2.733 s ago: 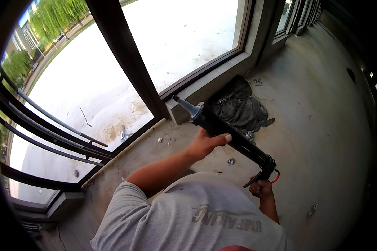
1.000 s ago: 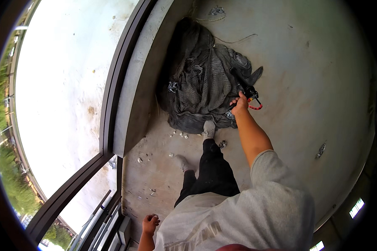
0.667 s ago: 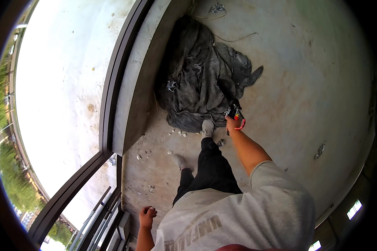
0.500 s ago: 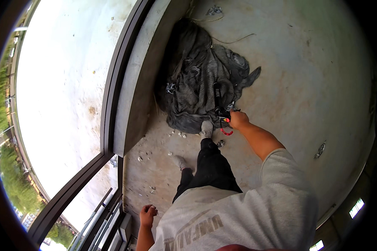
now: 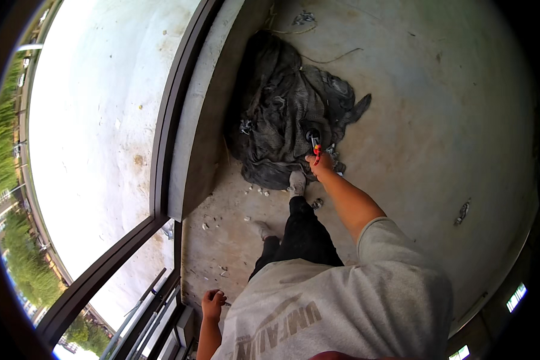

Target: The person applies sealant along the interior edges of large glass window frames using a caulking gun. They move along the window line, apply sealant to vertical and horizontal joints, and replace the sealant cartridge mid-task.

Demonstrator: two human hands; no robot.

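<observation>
My right hand [image 5: 321, 166] is closed round a black hand tool [image 5: 313, 135] with a long dark body and a red curved part at the grip. It is held out in front of me over a crumpled heap of dark mesh netting [image 5: 276, 114], and the tool's far end appears foreshortened. Low on the left, my left hand [image 5: 212, 304] hangs near my side with its fingers curled. Whether anything lies inside those fingers cannot be made out. My feet in grey shoes [image 5: 297, 183] stand by the near edge of the netting.
A low concrete ledge [image 5: 201, 114] and a dark window frame [image 5: 162, 144] run along the left. Small pale rubble bits [image 5: 259, 191] lie near my feet. A crumpled silvery scrap [image 5: 462, 212] is on the concrete floor [image 5: 420, 138] at right. Thin cord [image 5: 336, 59] trails beyond the netting.
My right hand has moved slightly left and turned the tool, so its long body now looks shorter and the red part points up toward me. My left hand has hardly moved.
</observation>
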